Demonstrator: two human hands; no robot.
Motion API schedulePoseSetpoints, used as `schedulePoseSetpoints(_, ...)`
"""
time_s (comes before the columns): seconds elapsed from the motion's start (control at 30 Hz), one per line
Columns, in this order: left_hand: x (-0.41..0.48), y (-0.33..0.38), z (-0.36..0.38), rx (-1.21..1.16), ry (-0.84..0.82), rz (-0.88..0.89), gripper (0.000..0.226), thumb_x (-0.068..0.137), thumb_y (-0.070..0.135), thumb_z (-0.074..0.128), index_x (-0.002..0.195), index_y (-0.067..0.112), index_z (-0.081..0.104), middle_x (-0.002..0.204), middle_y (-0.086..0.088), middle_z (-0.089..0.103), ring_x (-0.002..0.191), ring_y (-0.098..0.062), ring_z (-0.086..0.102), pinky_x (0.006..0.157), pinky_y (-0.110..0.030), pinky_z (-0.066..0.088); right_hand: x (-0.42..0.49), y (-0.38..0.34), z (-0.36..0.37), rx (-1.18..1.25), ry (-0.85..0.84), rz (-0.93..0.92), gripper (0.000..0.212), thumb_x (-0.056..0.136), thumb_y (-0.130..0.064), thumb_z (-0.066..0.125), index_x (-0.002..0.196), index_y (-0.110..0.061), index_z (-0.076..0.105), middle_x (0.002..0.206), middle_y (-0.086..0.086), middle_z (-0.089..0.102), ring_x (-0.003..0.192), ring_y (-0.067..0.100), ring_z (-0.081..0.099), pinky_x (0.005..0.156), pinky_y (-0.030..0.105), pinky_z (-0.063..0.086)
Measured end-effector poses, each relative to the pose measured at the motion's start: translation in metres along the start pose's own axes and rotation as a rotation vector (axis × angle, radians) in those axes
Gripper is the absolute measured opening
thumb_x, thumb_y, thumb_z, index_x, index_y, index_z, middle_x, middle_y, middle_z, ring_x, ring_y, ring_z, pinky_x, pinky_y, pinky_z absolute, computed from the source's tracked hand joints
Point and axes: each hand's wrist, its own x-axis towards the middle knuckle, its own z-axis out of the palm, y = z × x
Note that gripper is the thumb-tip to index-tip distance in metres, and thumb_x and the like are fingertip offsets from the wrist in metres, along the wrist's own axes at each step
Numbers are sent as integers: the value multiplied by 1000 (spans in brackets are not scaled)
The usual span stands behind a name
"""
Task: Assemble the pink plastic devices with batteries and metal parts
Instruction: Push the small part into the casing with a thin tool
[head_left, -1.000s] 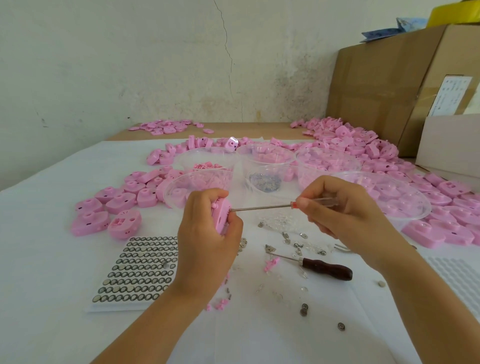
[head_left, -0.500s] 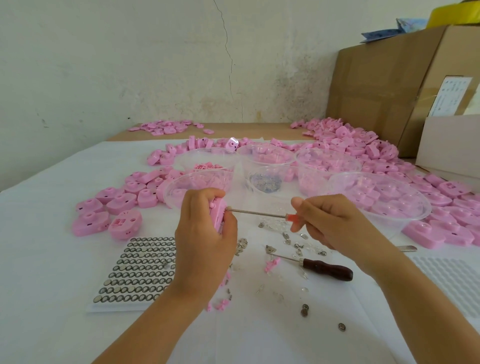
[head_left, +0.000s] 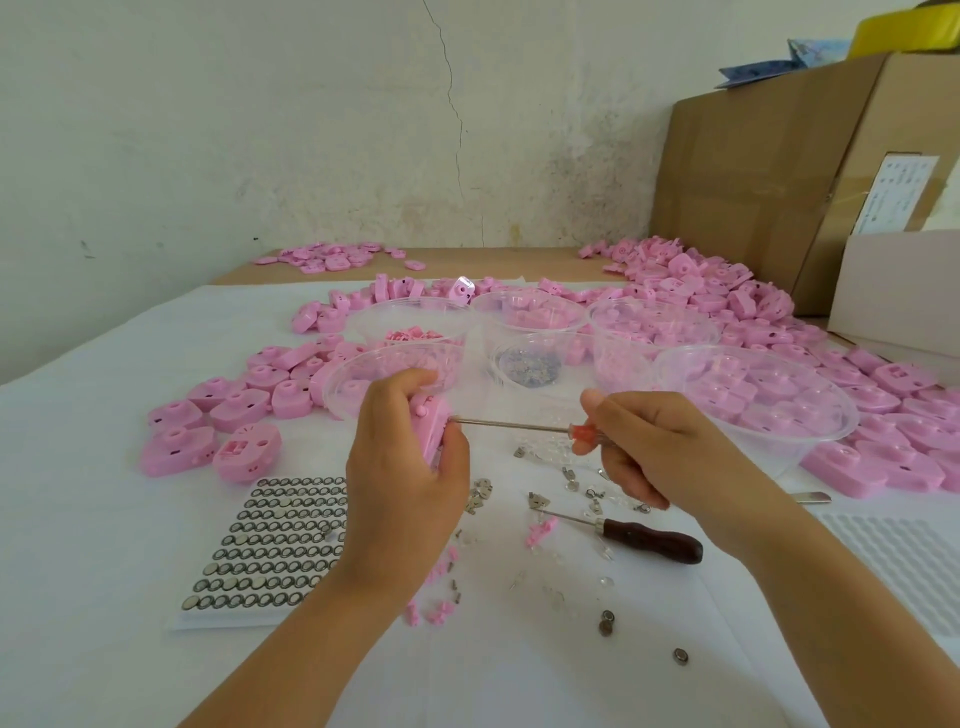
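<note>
Left hand grips one pink plastic device; right hand holds a red-handled steel screwdriver against it; pink piles beyond both hands seemingly await assembly

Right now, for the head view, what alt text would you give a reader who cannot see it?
A person's left hand grips a pink device while the right hand holds a red-handled screwdriver with its tip against the device. Around them on the white table lie a battery sheet, clear bowls, a dark-handled screwdriver and heaps of pink shells.
</note>
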Motion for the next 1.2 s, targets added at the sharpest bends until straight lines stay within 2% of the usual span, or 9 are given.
schedulePoseSetpoints(0.17,1,2,0,-7,16,-55,34,78,-1,70,109,3,58,100,2,54,86,-12,52,73,-9,43,-1,-2,-4,-54,60,-134,13,78,-27,68,70,-17,64,54,-10,60,43,-2,48,43,8,36)
schedulePoseSetpoints(0.37,5,0,-3,-99,61,-147,24,78,2,70,98,11,60,90,1,57,78,-17,55,68,-24,45,0,3,10,66,-87,131,39,91,-39,48,64,-18,67,38,-11,35,33,5,23,34,12,22)
schedulePoseSetpoints(0.57,9,-4,-4,-75,100,-133,23,78,3,72,96,9,59,88,1,56,79,-4,52,65,-5,39,-8,5,18,-516,-40,-406,7,93,-26,53,92,-20,56,46,-19,46,44,1,44,49,8,33)
schedulePoseSetpoints(0.63,10,-6,-5,-81,92,-114,21,78,4,72,95,8,59,89,0,57,78,-2,51,66,-8,40,-9,5,21,-293,-107,-292,15,94,-25,51,87,-20,63,41,-12,38,37,6,33,42,10,27)
schedulePoseSetpoints(0.73,11,-8,-6,-96,75,-95,19,79,4,72,94,6,59,90,0,58,82,5,51,68,-8,40,-9,0,19,389,-298,223,26,93,-25,50,78,-21,72,44,-11,24,37,5,17,34,15,19)
schedulePoseSetpoints(0.8,12,-8,-7,-103,70,-97,20,79,3,72,92,9,59,88,3,57,83,6,51,67,-7,40,-8,-2,18,484,-322,296,25,92,-27,51,80,-21,71,47,-9,22,38,5,16,33,15,18)
schedulePoseSetpoints(0.97,14,-8,-8,-84,85,-78,24,79,3,71,92,15,55,90,-2,59,81,5,53,67,-3,39,-12,9,37,-455,24,-364,21,97,-27,44,76,-29,42,40,-12,34,38,7,36,43,13,28)
schedulePoseSetpoints(1.13,18,-6,-13,-65,68,79,20,79,9,66,95,3,57,89,-7,56,76,-9,48,69,-10,41,-12,-3,23,577,-364,299,24,87,-28,53,65,-20,58,43,-10,22,32,3,18,30,13,16)
schedulePoseSetpoints(1.2,19,-7,-14,-41,81,113,19,78,6,65,94,2,56,87,-7,55,79,-9,47,70,-6,40,-13,-9,26,557,-351,312,21,86,-30,54,70,-18,57,44,-10,23,32,3,18,30,13,17)
